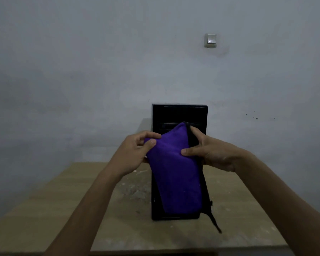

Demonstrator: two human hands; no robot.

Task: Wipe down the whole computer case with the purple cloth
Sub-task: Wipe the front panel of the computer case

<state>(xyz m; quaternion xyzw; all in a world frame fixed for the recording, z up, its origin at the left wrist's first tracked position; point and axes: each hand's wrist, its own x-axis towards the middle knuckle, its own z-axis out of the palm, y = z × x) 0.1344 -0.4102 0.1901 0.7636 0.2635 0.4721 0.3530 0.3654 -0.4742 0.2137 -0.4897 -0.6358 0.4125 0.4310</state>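
A black computer case (179,114) stands upright on a wooden table (48,204), its front panel toward me. The purple cloth (175,174), edged in black, hangs in front of the case and hides most of the panel's middle and lower part. My left hand (135,152) pinches the cloth's upper left corner between thumb and fingers. My right hand (209,150) grips the cloth's upper right edge, thumb on the purple face and fingers along the black trim. A black strip of the trim dangles past the case's lower right corner.
A pale plastered wall rises just behind the table, with a white light switch (210,40) high on it. Whitish dust marks lie on the tabletop left of the case. The table's front edge runs along the bottom of the view.
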